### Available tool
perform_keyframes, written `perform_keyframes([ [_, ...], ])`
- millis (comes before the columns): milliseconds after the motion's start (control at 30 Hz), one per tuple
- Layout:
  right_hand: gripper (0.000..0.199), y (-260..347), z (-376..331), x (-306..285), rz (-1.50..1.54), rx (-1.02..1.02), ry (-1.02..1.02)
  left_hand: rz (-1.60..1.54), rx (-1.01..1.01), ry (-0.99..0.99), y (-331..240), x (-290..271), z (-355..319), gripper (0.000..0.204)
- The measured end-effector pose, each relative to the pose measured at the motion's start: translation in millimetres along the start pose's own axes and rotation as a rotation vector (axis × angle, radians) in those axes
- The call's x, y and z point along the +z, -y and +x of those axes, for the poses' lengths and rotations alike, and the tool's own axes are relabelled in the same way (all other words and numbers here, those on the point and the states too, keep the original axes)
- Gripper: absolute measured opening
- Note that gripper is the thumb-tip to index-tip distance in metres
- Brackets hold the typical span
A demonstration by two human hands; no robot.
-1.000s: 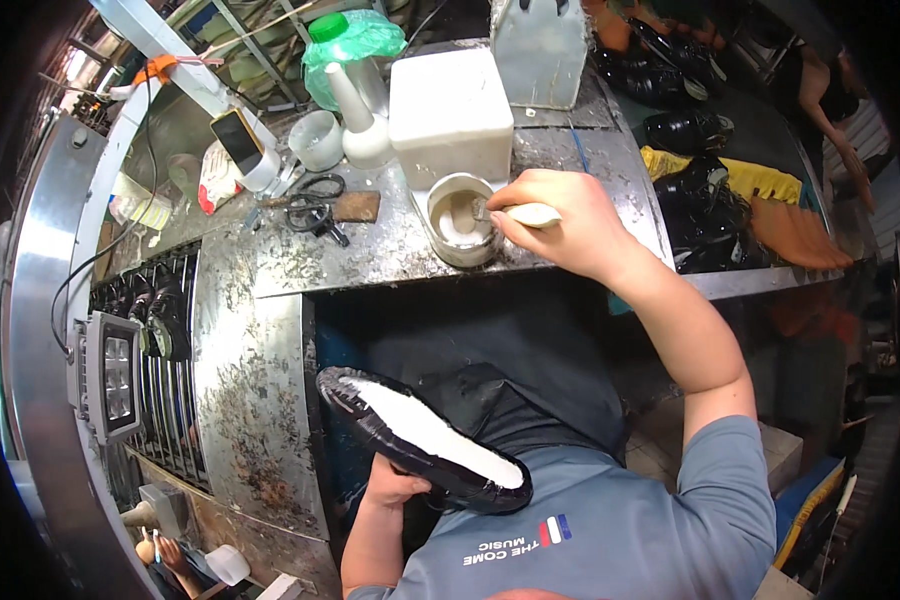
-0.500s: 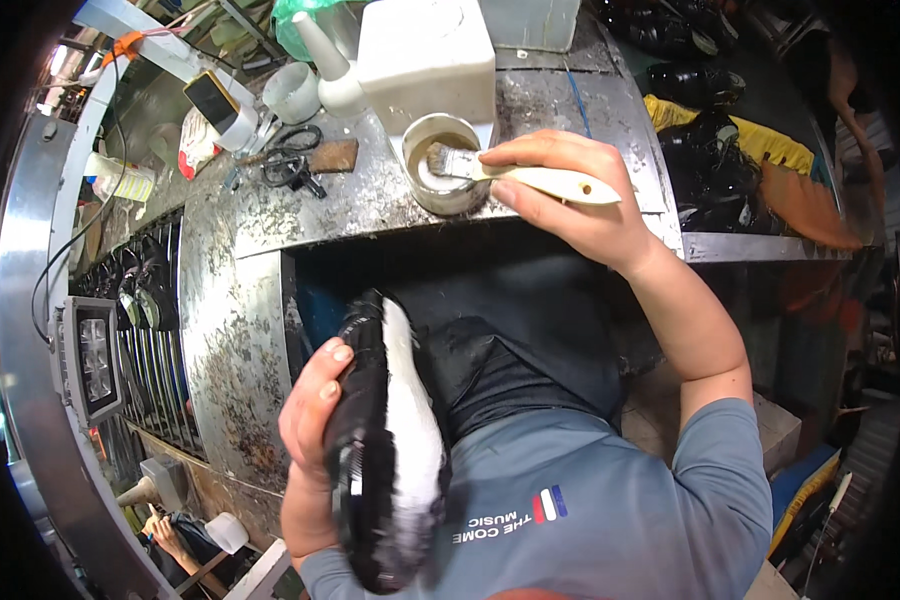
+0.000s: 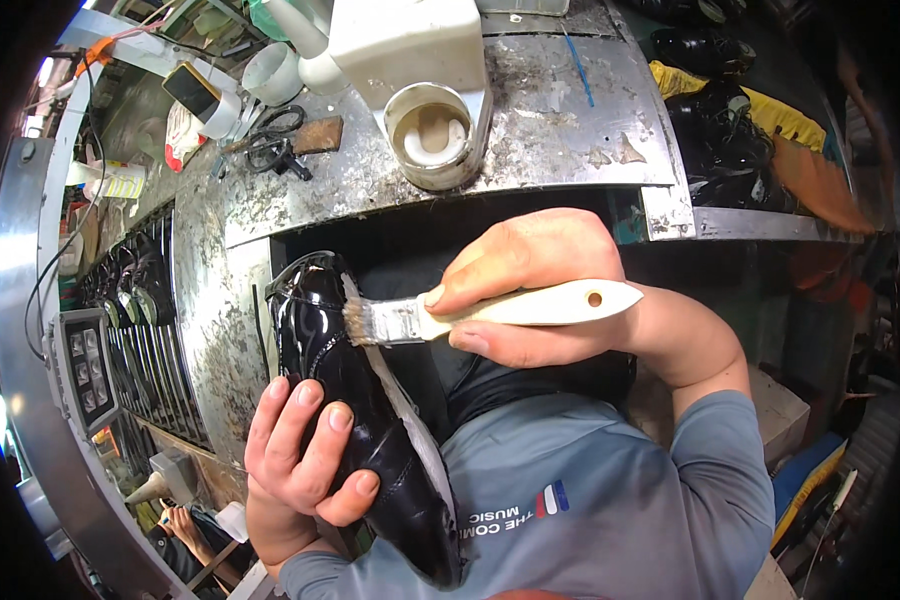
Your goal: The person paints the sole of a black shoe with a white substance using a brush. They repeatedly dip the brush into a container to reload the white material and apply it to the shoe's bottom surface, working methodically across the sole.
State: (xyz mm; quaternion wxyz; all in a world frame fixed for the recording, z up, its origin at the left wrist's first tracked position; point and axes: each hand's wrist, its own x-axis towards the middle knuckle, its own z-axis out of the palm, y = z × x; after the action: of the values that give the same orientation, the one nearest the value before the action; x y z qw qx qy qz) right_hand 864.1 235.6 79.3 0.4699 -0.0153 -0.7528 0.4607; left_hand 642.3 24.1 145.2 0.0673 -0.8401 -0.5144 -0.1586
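My left hand (image 3: 305, 455) grips a glossy black shoe (image 3: 355, 400) from its side, holding it on edge over my lap with the toe pointing away from me and the pale sole (image 3: 410, 415) facing right. My right hand (image 3: 540, 285) holds a flat brush (image 3: 470, 313) by its cream handle. The bristles touch the shoe's upper edge near the toe, where the sole meets the black upper. A round metal tin (image 3: 432, 135) of whitish paste stands on the worn metal bench (image 3: 570, 120) just beyond.
On the bench stand a white plastic canister (image 3: 400, 40), scissors (image 3: 270, 145), a small brown block (image 3: 320, 133), cups and a phone (image 3: 195, 90). Black shoes on yellow cloth (image 3: 720, 110) lie at the right. A rack of dark shoes (image 3: 135, 300) runs along the left.
My right hand left the tin and brought the brush down to the shoe. My left hand raised the shoe and turned it on edge.
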Motion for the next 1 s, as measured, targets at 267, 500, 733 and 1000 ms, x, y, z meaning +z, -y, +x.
perform_keyframes([
  [267,0.016,1,6,7,0.028,0.008,0.025,-0.012,-0.042,0.035,-5,-6,0,0.047],
  [500,0.013,14,-7,11,0.209,0.073,0.087,0.033,-0.001,-0.048,12,11,-4,0.045],
  [733,0.017,34,-1,1,0.168,0.059,0.171,0.12,0.067,-0.1,33,25,-7,0.042],
  [1000,0.02,50,2,-2,0.233,0.101,0.235,0.151,-0.028,-0.174,44,40,-10,0.031],
])
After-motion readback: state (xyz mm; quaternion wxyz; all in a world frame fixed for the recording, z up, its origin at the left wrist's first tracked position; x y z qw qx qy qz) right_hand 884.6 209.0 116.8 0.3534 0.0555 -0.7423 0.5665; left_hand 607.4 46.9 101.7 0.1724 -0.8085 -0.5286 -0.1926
